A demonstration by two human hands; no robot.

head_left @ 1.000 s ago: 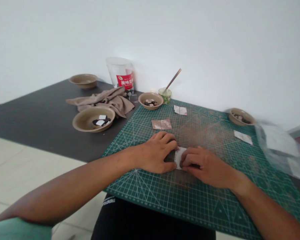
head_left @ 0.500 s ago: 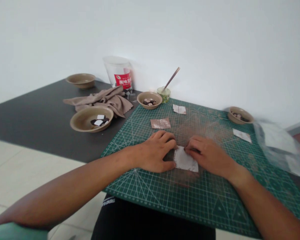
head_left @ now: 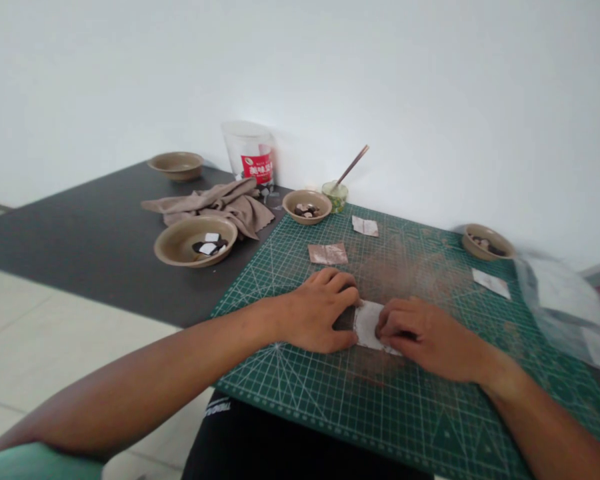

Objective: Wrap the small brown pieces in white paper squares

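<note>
A small white paper piece (head_left: 366, 323) lies on the green cutting mat (head_left: 330, 393) near its middle. My left hand (head_left: 316, 310) rests curled on the mat at the paper's left edge, thumb and fingertips touching it and a dark piece under them. My right hand (head_left: 425, 337) lies over the paper's right part with its fingers bent and pressed down on it. Most of the paper is hidden under my right hand.
On the mat lie a brownish piece (head_left: 328, 253) and two white pieces (head_left: 365, 226) (head_left: 490, 283). Tan bowls (head_left: 196, 241) (head_left: 307, 206) (head_left: 486, 241) (head_left: 176, 165) hold small bits. A beige cloth (head_left: 220, 203), a clear tub with a red label (head_left: 250, 153), a small jar with a stick (head_left: 336, 193) and a clear bag (head_left: 565, 307) stand about.
My right hand slid back and forth over the white paper: half a second ago it uncovered most of the piece, now it covers the right part again. The left hand stayed put.
</note>
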